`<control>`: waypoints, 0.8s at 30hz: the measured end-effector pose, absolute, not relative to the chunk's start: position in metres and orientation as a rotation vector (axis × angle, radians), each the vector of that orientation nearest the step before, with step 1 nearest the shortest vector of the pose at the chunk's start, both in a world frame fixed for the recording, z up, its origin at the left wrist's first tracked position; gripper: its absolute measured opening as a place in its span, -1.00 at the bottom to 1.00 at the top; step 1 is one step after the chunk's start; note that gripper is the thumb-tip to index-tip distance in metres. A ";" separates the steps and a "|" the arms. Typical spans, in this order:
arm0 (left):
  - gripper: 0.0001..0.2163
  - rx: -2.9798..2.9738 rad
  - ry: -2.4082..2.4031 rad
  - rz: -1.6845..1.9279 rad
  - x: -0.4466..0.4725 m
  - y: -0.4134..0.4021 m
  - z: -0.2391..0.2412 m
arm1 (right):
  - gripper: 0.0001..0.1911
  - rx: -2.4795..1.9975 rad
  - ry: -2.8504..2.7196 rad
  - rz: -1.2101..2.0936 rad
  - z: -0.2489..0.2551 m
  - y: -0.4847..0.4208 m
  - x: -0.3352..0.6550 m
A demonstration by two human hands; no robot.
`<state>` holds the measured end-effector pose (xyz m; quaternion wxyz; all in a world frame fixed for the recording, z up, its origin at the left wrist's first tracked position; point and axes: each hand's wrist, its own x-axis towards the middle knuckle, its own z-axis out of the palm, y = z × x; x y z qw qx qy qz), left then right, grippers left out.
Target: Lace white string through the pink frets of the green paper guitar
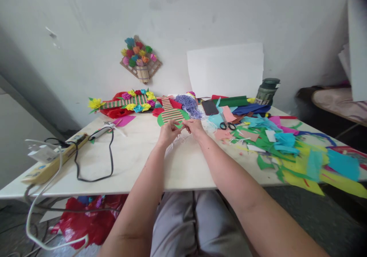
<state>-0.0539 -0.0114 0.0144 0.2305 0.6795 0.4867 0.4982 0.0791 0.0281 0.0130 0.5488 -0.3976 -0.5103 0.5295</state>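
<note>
Both of my hands are together above the middle of the table, fingertips pinched close to each other. My left hand (168, 132) is closed on thin white string (174, 142), and loose strands trail below it. Beside it, my right hand (193, 128) pinches at the same string; the exact grip is small and partly hidden. Just behind the fingers lies a green guitar-shaped craft piece (160, 120) with striped wooden sticks across its body and neck. A bundle of purple shredded strands (187, 104) sits behind it.
At left are a power strip (54, 161), a black cable (111, 161) and a glue gun (100, 131). A flower-decorated guitar (123, 103) lies behind. To the right are scissors (228, 126), a phone (210, 108), coloured paper scraps (286, 142) and a dark green jar (268, 90).
</note>
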 end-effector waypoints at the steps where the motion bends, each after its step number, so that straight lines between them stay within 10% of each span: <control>1: -0.72 1.862 1.324 1.373 -0.054 -0.012 0.015 | -0.79 -0.942 -1.210 1.253 0.013 0.029 0.079; 24: -0.68 1.635 1.279 1.191 -0.051 -0.018 0.020 | -0.80 -0.873 -1.335 1.234 0.014 0.031 0.083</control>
